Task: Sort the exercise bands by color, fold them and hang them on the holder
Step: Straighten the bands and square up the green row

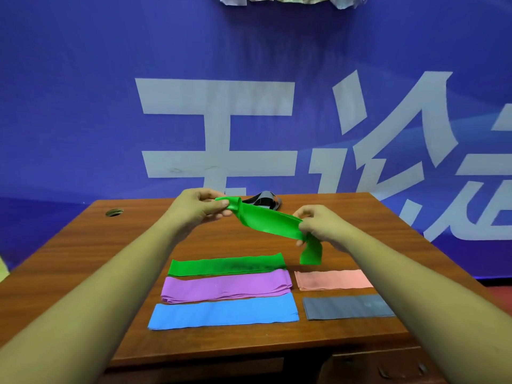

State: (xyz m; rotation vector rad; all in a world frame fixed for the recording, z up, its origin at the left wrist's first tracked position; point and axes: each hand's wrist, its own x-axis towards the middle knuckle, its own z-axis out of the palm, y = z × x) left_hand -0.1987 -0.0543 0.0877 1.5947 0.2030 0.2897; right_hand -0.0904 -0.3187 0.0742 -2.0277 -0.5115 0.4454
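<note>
fold step: left hand [200,207] and right hand [318,227] pinch ends of loose green band [267,223] above table [83,259]. next: bring ends together, lay on folded green band [227,266] at 6 o'clock.

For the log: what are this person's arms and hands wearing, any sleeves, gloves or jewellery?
Nothing worn shows: the left hand and right hand are ungloved, both forearms bare to the frame edge, no sleeves, watch, bracelets or rings in view.

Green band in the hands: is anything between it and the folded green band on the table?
Nothing visible does. The held band, pinched by left hand and right hand, hangs above bare table just behind the folded green band.
</note>
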